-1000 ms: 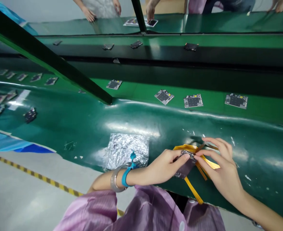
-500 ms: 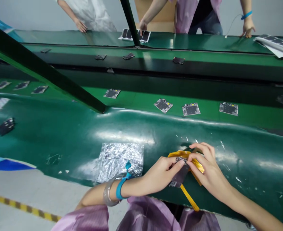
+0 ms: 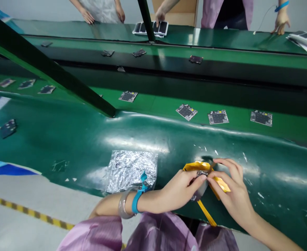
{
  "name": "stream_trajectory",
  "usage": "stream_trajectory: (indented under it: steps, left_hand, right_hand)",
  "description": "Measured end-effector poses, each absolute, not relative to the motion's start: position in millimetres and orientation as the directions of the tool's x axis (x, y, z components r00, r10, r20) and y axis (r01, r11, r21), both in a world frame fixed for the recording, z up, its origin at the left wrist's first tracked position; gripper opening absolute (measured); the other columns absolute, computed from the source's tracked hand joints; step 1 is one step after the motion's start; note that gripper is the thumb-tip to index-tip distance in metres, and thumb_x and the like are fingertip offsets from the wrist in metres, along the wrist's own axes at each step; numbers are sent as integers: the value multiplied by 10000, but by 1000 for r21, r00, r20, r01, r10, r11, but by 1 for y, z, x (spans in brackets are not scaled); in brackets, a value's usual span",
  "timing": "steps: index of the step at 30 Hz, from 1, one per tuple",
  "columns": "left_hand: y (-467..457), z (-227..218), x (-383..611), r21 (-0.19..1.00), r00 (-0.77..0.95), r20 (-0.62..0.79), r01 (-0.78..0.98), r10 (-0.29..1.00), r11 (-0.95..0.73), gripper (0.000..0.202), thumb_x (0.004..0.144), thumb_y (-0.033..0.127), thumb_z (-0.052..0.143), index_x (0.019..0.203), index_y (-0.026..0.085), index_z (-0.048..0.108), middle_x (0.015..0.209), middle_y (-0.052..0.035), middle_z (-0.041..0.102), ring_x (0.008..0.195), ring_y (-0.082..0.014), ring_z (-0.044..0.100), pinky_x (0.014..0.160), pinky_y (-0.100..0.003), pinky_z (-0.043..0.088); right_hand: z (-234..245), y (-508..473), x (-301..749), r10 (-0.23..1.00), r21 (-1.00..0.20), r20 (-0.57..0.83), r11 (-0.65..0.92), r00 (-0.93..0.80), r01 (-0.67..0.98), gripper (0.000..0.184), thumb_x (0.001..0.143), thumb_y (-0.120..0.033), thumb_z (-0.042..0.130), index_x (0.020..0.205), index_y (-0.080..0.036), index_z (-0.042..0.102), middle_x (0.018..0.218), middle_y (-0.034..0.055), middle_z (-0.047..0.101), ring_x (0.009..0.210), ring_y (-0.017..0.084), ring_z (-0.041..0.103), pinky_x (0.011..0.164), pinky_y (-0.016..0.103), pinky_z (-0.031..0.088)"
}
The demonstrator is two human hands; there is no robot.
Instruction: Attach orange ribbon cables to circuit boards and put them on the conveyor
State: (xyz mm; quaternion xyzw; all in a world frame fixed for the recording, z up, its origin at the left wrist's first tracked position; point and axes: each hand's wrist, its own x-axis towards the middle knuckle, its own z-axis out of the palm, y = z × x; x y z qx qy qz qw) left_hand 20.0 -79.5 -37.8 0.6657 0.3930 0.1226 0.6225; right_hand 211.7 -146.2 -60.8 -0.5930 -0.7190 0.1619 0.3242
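My left hand [image 3: 178,190] is closed on a small dark circuit board [image 3: 200,191], with thumb and finger at its upper edge, where a small metallic part shows. The board is tilted and partly covered by my fingers. At the board's upper right corner, my right hand [image 3: 235,186] is closed in a loose pinch on a narrow brownish strip [image 3: 211,168], which looks like tape. Its exact grip is partly hidden. Beneath both hands lies glossy yellow-orange film [image 3: 197,165], one narrow tail of it running toward the table's front edge.
A crinkled silver bag [image 3: 132,167] lies left of my hands on the green table mat [image 3: 77,139]. Several circuit boards [image 3: 218,117] rest on the green belt beyond. A slanted green post [image 3: 64,78] crosses the left. Across the line, a co-worker's hand [image 3: 160,15] touches white sheets with dark panels.
The view has shifted slightly, so the far boards appear higher. The board's face in my left hand looks lighter now. Across the line, a second hand of the left co-worker has come into view.
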Motion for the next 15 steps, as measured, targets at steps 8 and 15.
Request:
stream_trajectory:
  steps: [8,15]
  left_hand:
    - [-62,-29,13,947,750,-307,178,586,268,277,944,378,604,1068,148,698,956,-33,688,829,-133,590,777,-254,490]
    - [-60,-29,3,920,760,-382,255,525,299,263,902,379,661,991,134,695,882,-32,674,775,-130,561,688,-243,472]
  right_hand:
    - [-38,-127,233,989,-846,-133,-82,-59,527,284,961,-427,616,1222,-326,665,1297,56,652,1251,278,580,1027,459,475]
    - [-15,-113,225,851,-832,-481,-367,-210,416,275,914,-471,636,770,-246,702,783,-11,709,761,171,658,699,273,505]
